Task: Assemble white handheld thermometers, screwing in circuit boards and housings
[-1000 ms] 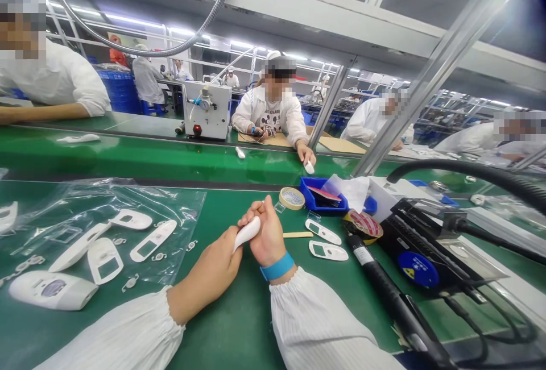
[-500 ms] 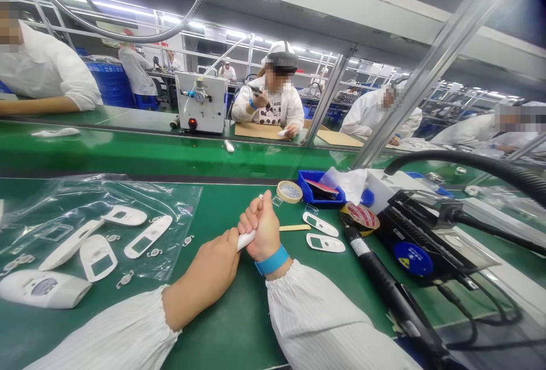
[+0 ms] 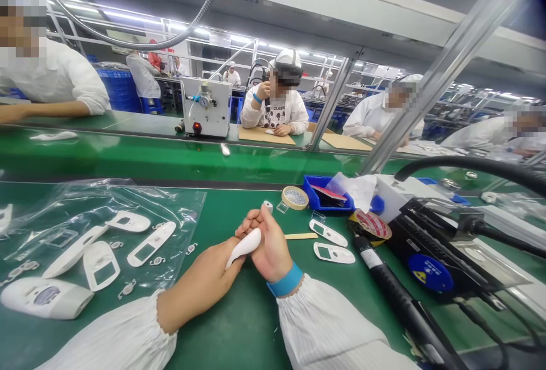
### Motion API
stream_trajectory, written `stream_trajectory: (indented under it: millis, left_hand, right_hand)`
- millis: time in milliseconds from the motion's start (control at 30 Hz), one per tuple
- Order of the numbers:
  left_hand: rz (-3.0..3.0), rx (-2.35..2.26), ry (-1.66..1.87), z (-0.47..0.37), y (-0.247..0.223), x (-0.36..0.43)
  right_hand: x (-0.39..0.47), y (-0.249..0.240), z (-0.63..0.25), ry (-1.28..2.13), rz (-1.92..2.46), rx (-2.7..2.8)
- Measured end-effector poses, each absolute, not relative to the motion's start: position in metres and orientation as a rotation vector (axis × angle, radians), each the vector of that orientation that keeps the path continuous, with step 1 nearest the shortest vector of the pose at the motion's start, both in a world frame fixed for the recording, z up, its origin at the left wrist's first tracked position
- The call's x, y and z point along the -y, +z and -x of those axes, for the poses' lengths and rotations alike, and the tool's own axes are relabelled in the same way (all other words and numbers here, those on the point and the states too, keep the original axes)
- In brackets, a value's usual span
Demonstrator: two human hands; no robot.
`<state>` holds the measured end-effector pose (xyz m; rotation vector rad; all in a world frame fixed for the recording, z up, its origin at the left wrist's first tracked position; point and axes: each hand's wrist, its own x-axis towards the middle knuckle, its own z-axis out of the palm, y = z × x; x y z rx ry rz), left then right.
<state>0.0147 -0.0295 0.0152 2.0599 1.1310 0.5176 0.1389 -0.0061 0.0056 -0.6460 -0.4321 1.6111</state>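
Note:
My left hand (image 3: 205,273) is closed round a curved, smooth white plastic casing (image 3: 247,246), whose rounded end points toward my right palm. My right hand (image 3: 271,245) has its palm turned to the casing, thumb raised and fingers loosely bent behind it; its palm seems to touch the rounded end. The casing's lower part is hidden by my left fingers. A small white piece (image 3: 267,206) shows just past my right thumb, and I cannot tell whether it is held. Close to my left forearm lies a larger white handheld device housing (image 3: 46,298).
A clear plastic bag (image 3: 177,228) bears white front covers (image 3: 101,266) and small parts. Right are two more covers (image 3: 334,253), a wooden stick (image 3: 301,236), a tape roll (image 3: 370,227), a blue bin (image 3: 328,202) and a black cylindrical tool (image 3: 396,296). Co-workers (image 3: 277,100) sit opposite.
My right hand has loosened from round the casing and moved slightly down and right. More of the casing now shows. The whole view has shifted a little.

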Motion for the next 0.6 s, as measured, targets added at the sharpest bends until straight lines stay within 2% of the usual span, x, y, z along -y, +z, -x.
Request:
stream_trajectory:
  millis: [200, 433, 600]
  left_hand:
    - [-1.859, -1.144, 0.566, -0.012, 0.012, 0.025]
    - [-1.029, -0.824, 0.574, -0.01, 0.022, 0.021]
    - [-0.718, -0.665, 0.527, -0.008, 0.018, 0.022]
  right_hand:
    - [0.013, 0.002, -0.146, 1.553, 0.721, 0.704]
    - [0.019, 0.009, -0.161, 1.58, 0.749, 0.982]
    - [0.02, 0.01, -0.161, 1.651, 0.678, 1.005]
